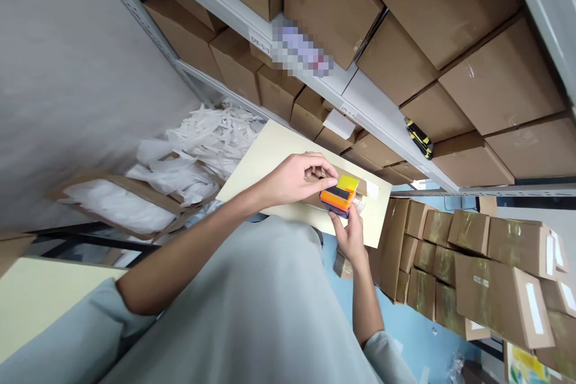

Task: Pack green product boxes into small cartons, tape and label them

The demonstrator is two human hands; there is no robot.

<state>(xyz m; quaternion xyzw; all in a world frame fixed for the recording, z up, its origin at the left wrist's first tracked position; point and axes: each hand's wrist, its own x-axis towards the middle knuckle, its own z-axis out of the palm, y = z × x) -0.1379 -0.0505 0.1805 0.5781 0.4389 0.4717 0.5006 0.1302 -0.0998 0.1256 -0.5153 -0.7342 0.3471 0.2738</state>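
An orange handheld device (338,198) with a dark face and a yellow end sits over a small brown cardboard box (315,178) on a pale cream table (270,156). My left hand (297,179) curls its fingers over the box top, fingertips touching the device's upper edge. My right hand (348,234) comes up from below and grips the device's lower end with closed fingers. A strip of clear tape or white label (369,190) lies just right of the device.
Metal shelving (360,96) packed with brown cartons fills the top. A yellow-black tool (419,138) rests on the shelf edge. An open box of white paper scraps (180,162) stands left. Taped cartons (486,264) are stacked on the blue floor at right.
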